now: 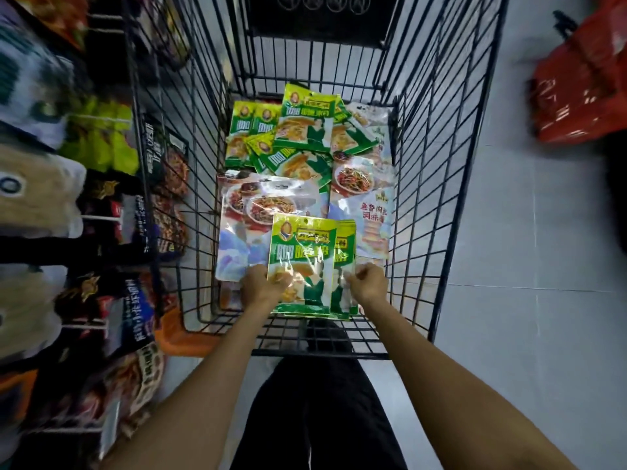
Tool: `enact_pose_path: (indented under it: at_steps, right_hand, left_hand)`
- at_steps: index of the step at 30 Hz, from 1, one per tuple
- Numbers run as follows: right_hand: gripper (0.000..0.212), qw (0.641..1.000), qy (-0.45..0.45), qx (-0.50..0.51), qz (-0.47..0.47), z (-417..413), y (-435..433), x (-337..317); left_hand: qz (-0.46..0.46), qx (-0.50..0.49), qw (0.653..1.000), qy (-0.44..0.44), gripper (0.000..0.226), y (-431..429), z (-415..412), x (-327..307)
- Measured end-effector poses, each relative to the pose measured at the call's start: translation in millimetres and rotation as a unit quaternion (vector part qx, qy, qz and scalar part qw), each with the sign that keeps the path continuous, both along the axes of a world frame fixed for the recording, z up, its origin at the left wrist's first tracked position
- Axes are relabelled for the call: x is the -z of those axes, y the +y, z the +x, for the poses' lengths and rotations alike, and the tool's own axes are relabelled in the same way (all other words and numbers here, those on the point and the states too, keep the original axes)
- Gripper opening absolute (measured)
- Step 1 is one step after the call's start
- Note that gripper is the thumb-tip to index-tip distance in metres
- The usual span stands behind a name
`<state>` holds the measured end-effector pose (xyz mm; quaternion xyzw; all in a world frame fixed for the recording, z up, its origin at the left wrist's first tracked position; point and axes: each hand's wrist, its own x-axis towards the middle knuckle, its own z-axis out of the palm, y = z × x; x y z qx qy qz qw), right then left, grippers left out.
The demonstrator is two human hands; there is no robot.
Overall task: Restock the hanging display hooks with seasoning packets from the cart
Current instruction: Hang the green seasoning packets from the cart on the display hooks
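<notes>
A black wire cart (427, 184) stands in front of me with seasoning packets in it. My left hand (259, 286) and my right hand (366, 283) both grip a small stack of green seasoning packets (302, 262), held upright over the near end of the cart, one hand at each lower side. More green packets (298, 130) lie piled at the cart's far end. Pale packets with food pictures (258, 205) lie flat beneath and beside them. The hanging display hooks (101, 218) with packets on them run along the left, blurred.
Dark, yellow-green and orange packets (112, 205) hang on the rack at the left, close to the cart's side. A red bag (583, 83) lies on the pale tiled floor (529, 232) at the right. My dark trousers (319, 412) show below the cart.
</notes>
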<state>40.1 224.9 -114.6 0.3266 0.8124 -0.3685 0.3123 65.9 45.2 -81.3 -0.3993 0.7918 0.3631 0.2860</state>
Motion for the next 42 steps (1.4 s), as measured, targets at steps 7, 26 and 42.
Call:
enact_pose_path:
  at_steps: [7,26,42]
  right_hand:
    - [0.015,0.999,0.018,0.028,0.005,1.3,5.4,-4.5]
    - [0.021,0.989,0.09,0.109,0.028,-4.9,8.1,-16.1]
    - [0.019,0.973,-0.029,0.106,-0.202,-1.1,11.1,-12.6]
  left_hand:
    - [0.057,-0.097,0.991,0.068,0.025,-36.1,2.1,1.5]
    - [0.025,-0.138,0.988,0.067,0.021,-29.4,-14.6,1.9]
    - [0.052,-0.156,0.983,0.08,0.027,-19.1,-7.4,6.8]
